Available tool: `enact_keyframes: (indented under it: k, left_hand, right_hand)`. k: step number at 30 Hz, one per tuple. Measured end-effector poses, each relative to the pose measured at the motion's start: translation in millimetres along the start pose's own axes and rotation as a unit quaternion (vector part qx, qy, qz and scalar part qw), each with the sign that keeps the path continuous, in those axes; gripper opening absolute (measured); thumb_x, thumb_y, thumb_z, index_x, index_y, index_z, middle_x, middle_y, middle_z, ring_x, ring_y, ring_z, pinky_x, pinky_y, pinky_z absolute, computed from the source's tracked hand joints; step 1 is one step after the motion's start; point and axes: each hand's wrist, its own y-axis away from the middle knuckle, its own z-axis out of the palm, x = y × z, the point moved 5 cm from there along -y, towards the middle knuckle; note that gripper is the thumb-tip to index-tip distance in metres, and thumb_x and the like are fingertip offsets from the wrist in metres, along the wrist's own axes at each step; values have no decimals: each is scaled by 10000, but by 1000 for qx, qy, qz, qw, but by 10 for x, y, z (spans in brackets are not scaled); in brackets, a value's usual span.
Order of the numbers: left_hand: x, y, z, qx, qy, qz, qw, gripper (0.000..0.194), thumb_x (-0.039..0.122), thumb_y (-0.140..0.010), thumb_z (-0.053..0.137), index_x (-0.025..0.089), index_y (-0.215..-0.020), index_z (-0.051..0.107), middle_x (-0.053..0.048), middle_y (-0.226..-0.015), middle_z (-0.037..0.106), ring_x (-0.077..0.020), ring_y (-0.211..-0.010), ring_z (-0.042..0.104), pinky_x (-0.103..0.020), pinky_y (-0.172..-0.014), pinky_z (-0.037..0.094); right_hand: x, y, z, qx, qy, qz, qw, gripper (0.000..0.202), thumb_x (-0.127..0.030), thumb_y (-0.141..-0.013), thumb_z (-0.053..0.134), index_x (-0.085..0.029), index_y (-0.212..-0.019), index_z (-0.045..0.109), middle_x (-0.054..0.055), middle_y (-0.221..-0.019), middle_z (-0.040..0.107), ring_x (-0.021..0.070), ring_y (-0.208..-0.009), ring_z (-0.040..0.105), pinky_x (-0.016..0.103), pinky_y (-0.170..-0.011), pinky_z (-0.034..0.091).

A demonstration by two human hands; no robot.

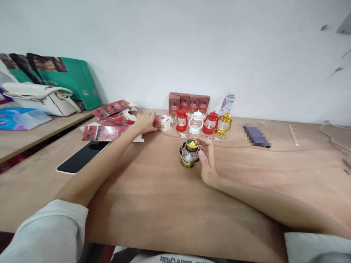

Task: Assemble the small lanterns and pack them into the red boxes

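Note:
My left hand (144, 123) reaches out to the pile of flat cartons and grips a small red printed box (161, 123), whose white end flaps stand open toward the right. In front of me a small black-and-gold lantern (188, 155) stands upright on the table, with a clear middle and a white piece inside. Fingers and thumb of my right hand (208, 162) close on the lantern's right side. Behind it stands a row of similar lanterns: a red one (181, 121), a white one (195, 123), another red one (210, 123) and a gold one (224, 125).
Several upright red boxes (189, 104) and a white bottle or tube (227, 103) stand by the wall. Flattened red cartons (105, 132) partly overlap a phone (83, 157). Another phone (257, 136) lies right. A white handbag (46, 96) and green bag (79, 76) rest left.

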Motion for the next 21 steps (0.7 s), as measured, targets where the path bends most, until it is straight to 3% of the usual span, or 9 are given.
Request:
enact_keyframes:
  k: [2, 6, 11, 13, 16, 21]
  left_hand:
    - [-20, -7, -65, -4, 6, 14, 1000, 685, 507, -719, 675, 111, -1228, 447, -213, -1232, 573, -396, -1133, 540, -540, -968, 354]
    - [-57, 39, -330, 37, 25, 28, 999, 721, 547, -713, 663, 135, -1258, 432, -197, -1256, 521, -373, -1050, 586, -440, -852, 450]
    - [15, 200, -838, 178, 156, 78, 968, 687, 555, -654, 718, 151, -1154, 478, -147, -1173, 509, -298, -982, 590, -391, -813, 489]
    - [108, 267, -999, 223, 223, 133, 940, 653, 541, -633, 745, 156, -1090, 482, -119, -1101, 538, -273, -980, 579, -389, -833, 493]
    - [277, 344, -1134, 254, 299, 204, 897, 634, 506, -643, 757, 172, -1085, 449, -82, -1021, 572, -237, -931, 590, -385, -820, 501]
    - [484, 463, -1184, 350, 279, 168, 878, 643, 527, -686, 730, 171, -1115, 408, -75, -935, 586, -256, -879, 601, -424, -792, 490]
  right_hand:
    - [8, -22, -43, 37, 18, -15, 999, 330, -452, -921, 435, -267, -1193, 467, 82, -1253, 520, 228, -1229, 488, 473, -1063, 385]
    - [-2, -165, -126, 86, 46, -27, 995, 280, -373, -872, 523, -271, -1129, 476, 62, -1193, 524, 210, -1166, 509, 453, -1038, 399]
    - [-174, -560, -329, 104, 80, -42, 990, 284, -304, -821, 575, -271, -1088, 482, 52, -1175, 539, 208, -1140, 521, 464, -1015, 411]
    - [-297, -785, -383, 84, 79, -48, 992, 265, -303, -802, 602, -267, -1042, 495, 49, -1136, 556, 213, -1110, 543, 466, -985, 438]
    - [-504, -1081, -303, -5, 99, -40, 994, 369, -367, -758, 683, -271, -1052, 481, 50, -1106, 570, 227, -1035, 588, 480, -910, 493]
    - [-803, -1155, 94, -86, 107, -66, 988, 766, -502, -685, 756, -288, -1283, 328, 111, -1283, 491, 268, -1077, 590, 487, -872, 536]
